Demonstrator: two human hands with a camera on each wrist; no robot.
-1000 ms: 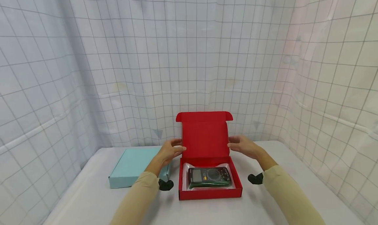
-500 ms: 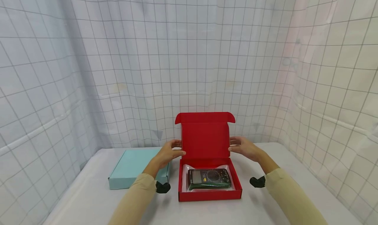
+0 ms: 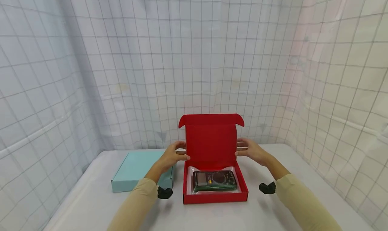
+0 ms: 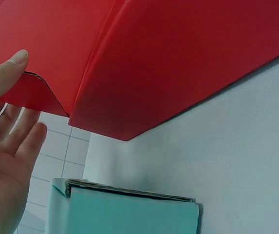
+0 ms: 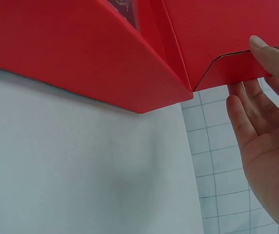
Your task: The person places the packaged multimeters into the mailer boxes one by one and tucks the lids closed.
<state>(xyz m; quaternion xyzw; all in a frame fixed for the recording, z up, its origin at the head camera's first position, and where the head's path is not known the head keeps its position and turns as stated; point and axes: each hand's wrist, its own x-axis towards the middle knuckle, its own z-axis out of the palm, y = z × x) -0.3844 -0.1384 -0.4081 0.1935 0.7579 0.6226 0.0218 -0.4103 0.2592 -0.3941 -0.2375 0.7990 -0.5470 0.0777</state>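
Note:
A red cardboard box (image 3: 216,198) sits on the table with its lid (image 3: 211,141) raised at the back. Inside lies a dark multimeter (image 3: 214,181) in clear plastic wrap. My left hand (image 3: 172,155) pinches the lid's left edge. In the left wrist view, its thumb (image 4: 8,75) lies on the lid's inner face and the other fingers are behind the side flap. On the opposite edge, my right hand (image 3: 250,151) holds the lid the same way, with its thumb (image 5: 270,56) on the inner face.
A light blue box (image 3: 137,167), lid down, lies left of the red one, behind the left forearm. The white table (image 3: 291,177) carries both. Grid-patterned white curtains (image 3: 200,55) hang at the back and both sides.
The lid has tilted slightly forward over the box, and its inner face looks darker. Both hands have moved with it, a little farther apart.

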